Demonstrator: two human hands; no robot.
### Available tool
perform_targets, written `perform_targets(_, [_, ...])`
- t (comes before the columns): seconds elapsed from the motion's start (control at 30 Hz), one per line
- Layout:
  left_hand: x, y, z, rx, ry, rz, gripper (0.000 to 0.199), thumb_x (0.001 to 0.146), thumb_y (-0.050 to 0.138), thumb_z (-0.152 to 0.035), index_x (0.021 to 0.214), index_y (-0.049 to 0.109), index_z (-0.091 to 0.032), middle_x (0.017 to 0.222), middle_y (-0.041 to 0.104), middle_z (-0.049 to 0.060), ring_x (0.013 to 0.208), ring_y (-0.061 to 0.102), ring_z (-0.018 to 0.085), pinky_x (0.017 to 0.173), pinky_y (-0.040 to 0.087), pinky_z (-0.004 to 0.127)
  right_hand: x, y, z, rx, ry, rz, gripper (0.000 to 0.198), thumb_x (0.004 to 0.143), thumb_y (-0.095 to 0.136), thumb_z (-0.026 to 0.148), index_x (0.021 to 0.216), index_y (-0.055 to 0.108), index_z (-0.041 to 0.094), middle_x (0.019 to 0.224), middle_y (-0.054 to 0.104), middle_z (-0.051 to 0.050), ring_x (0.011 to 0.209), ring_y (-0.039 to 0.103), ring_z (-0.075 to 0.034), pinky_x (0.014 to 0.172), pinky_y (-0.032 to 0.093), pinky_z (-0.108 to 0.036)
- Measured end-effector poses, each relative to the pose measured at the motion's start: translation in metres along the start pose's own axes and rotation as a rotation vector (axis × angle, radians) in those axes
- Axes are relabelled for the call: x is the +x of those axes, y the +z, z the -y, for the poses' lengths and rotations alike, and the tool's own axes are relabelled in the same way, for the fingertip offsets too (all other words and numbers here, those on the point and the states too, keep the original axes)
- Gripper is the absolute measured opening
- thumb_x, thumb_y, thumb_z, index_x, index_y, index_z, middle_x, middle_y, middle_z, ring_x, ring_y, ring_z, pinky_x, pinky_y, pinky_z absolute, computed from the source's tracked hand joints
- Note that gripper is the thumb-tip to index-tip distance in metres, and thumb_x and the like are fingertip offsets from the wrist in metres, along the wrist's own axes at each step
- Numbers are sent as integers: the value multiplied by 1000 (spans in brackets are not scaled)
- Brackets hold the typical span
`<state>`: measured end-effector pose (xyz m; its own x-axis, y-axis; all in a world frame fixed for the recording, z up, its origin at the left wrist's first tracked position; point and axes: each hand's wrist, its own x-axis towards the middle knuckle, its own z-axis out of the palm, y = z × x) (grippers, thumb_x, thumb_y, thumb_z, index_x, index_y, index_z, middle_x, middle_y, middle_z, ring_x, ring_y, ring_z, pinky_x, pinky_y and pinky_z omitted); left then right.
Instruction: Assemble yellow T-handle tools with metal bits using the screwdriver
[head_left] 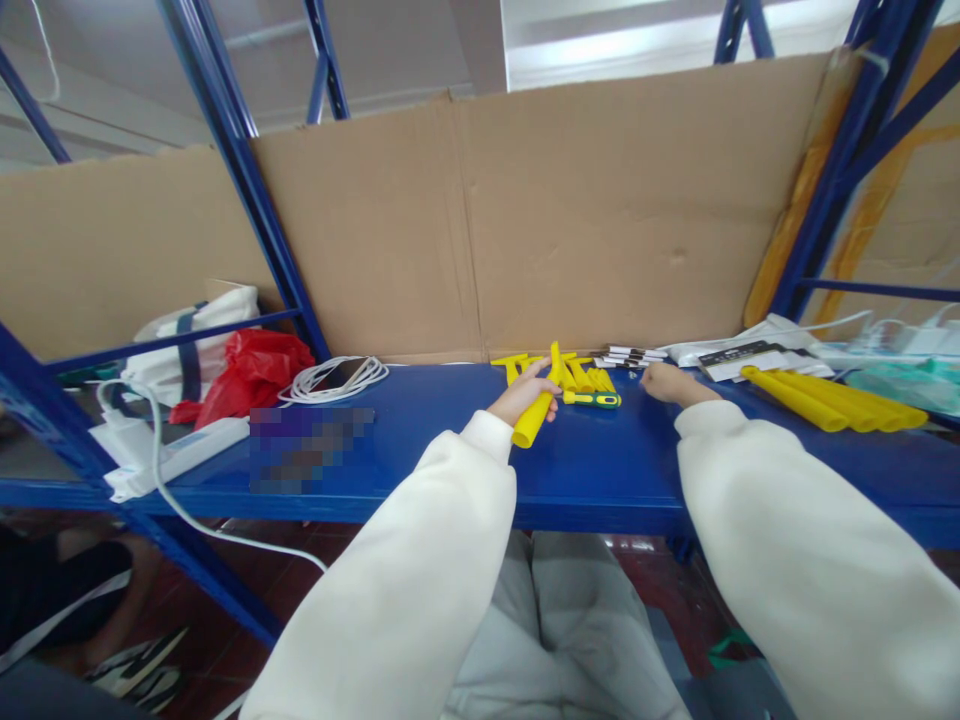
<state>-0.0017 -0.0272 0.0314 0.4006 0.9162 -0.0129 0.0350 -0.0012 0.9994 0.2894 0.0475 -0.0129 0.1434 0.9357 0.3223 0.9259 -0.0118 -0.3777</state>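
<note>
My left hand (523, 392) is wrapped round a yellow tube (532, 420), which is tilted with its wider open end towards me. Behind it a narrower yellow piece (556, 362) sticks up; I cannot tell whether the two are joined. My right hand (666, 384) is closed low over the blue shelf (600, 470), and whatever its fingers hold is hidden. Small bits lie just left of its fingertips. Between the hands rests a yellow and green screwdriver handle (592, 399). Several small yellow parts (581, 375) and black-and-white strips (630, 357) lie behind it.
Several yellow tubes (840, 400) lie at right beside white packets (750, 355). To the left are a coiled white cable (334, 380), a red bag (255, 365) and a power strip (180, 452). Cardboard (600, 210) and blue posts (262, 200) stand behind. A person sits at lower left.
</note>
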Motion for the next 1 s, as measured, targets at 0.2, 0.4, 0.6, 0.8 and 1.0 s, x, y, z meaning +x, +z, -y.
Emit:
perform_targets(0.2, [8,-4,4,-93,2,104,85,76,51,-3,157,28,-18,71,59,-3,41,50,10,41,40,20,-13,-8,42,643,-84,19,22,69,76,28,59,58,21,60,64,-3,67,63,-19,68,53,-31])
perform_targets(0.4, [10,-6,6,-97,-43,263,86,76,53,-3,156,26,-18,78,63,-1,44,53,10,43,42,20,-31,-11,75,952,-234,67,52,52,85,64,72,64,21,72,67,-4,67,57,-15,66,49,-30])
perform_targets(0.6, [12,-4,6,-75,-55,311,85,78,51,-4,157,22,-15,68,58,-3,43,53,12,42,41,21,-42,-9,93,1007,-296,209,51,52,86,62,74,64,21,69,64,-1,63,52,-13,63,44,-29])
perform_targets(0.8, [17,-8,10,-95,-54,340,86,78,54,-5,157,21,-17,70,58,-3,45,56,13,44,42,21,-44,-8,95,1030,-277,194,45,53,87,55,72,65,20,66,62,2,61,51,-11,62,44,-28])
perform_targets(1.0, [17,-9,10,-111,-63,332,88,77,54,-5,157,19,-16,73,60,-2,45,55,12,43,41,22,-44,-6,93,985,-290,172,43,57,85,55,72,64,20,67,63,1,60,50,-11,61,45,-28])
